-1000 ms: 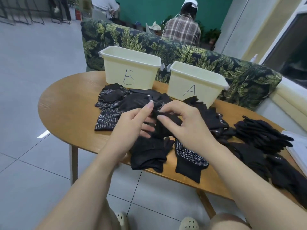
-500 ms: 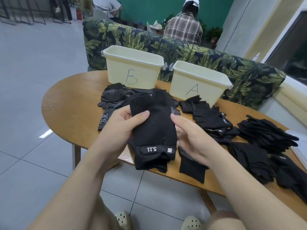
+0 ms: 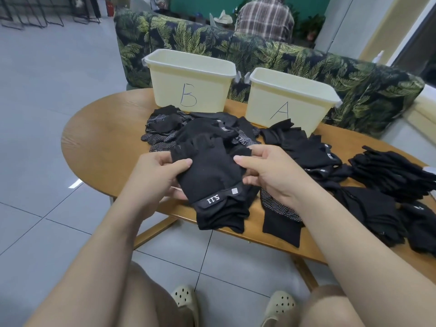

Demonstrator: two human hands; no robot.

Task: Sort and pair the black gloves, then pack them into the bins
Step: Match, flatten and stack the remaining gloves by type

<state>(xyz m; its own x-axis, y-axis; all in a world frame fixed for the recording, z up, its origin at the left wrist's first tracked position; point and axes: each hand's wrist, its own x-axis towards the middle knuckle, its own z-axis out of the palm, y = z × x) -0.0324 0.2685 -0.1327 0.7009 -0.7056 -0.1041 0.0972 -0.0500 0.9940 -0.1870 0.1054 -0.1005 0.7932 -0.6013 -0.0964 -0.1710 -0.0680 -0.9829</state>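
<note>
A: so where was the black fabric fingerless glove with the white 5.11 cuff label (image 3: 212, 178)?

B: over the oval wooden table's (image 3: 101, 142) near edge, left hand (image 3: 153, 180) and right hand (image 3: 269, 175) both pinching its sides. Pale yellow plastic bin marked B (image 3: 188, 83) and its twin marked A (image 3: 287, 100) sat behind.

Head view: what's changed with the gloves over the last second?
Both hands, left hand and right hand, lifted the 5.11 glove out of the pile and now hold it flat, cuff toward the person. Bin B, bin A and the side piles stayed put.
</note>
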